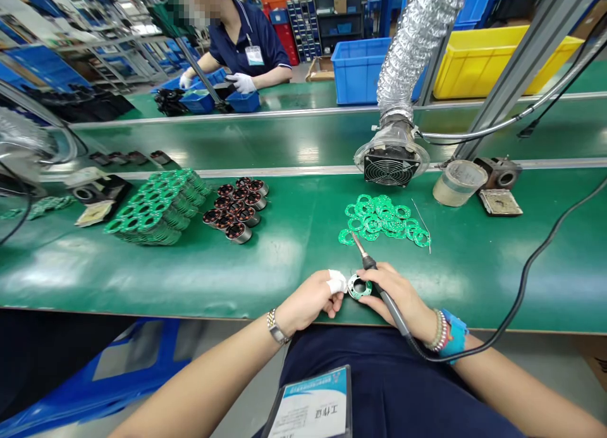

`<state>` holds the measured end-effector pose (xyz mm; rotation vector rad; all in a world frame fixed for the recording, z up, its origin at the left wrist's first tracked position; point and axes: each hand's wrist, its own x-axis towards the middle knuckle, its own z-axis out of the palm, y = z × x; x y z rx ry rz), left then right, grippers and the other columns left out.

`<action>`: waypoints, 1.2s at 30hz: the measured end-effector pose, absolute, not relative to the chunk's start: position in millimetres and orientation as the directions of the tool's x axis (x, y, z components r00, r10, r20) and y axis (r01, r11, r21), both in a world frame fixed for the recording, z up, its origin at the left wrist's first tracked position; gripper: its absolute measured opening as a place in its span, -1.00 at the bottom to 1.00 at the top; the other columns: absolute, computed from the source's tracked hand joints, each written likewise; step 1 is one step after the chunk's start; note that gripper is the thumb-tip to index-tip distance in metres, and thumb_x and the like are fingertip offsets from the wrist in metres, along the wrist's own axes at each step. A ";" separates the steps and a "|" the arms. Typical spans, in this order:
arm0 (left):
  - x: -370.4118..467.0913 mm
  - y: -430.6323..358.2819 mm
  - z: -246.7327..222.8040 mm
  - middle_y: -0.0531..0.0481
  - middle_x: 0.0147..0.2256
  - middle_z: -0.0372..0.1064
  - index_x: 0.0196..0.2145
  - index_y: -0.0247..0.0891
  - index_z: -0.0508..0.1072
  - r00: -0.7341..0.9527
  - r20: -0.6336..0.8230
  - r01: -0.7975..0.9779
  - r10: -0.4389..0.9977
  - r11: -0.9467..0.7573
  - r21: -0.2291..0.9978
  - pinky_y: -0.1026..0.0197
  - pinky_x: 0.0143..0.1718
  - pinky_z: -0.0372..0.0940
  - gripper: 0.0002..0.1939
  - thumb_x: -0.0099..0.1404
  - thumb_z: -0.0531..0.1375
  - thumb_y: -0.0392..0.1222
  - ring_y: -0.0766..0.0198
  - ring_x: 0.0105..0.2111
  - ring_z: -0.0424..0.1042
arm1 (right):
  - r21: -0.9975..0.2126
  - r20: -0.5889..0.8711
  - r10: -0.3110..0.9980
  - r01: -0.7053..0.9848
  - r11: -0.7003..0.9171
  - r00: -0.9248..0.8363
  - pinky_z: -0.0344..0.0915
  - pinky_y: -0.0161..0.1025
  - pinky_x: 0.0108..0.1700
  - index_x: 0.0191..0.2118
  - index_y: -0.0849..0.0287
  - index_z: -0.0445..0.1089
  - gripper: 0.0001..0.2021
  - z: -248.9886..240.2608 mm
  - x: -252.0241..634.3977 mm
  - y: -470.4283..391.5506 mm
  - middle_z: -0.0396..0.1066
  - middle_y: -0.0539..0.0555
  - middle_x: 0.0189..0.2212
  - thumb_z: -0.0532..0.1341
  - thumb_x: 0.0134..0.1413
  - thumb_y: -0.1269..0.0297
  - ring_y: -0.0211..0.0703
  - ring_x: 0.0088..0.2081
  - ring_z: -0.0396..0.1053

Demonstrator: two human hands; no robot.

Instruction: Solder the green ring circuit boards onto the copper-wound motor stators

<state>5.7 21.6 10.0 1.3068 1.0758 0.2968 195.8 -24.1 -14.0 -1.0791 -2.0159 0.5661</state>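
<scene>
The ring-shaped part (353, 290), its face green and pale, is on the green tabletop (279, 261) right by the near edge, between the worker's two hands. The right hand (402, 298) grips a soldering iron (392, 310) and reaches its thumb and a finger to the part's right side; the iron's tip points off toward a loose pile of green ring boards (379, 218). The left hand (310, 300), fingers curled, has a white wrap (337, 282) on one digit right at the part's left edge; from here I can't tell whether it pinches it. A thin rod (422, 220) lies at the pile's right side, below a fan (391, 167). Further left stand copper-wound cylinders (239, 212), then stacked green panels (154, 204). Across the line, a co-worker (258, 46) in white gloves has both hands by blue bins (243, 102).
</scene>
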 end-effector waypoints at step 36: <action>3.0 0.7 0.7 -0.01 -0.40 0.41 -0.37 -0.25 0.42 0.486 -0.114 0.525 0.866 -0.185 0.831 0.25 -0.33 0.29 -0.81 0.26 0.05 -0.15 0.28 -0.41 0.38 | -0.668 0.393 0.818 0.481 0.568 -0.420 0.34 -0.09 -0.06 0.01 0.14 0.17 -0.65 -5.2 206.8 -20.4 0.36 0.17 -0.09 0.17 0.10 0.36 -0.09 -0.07 0.32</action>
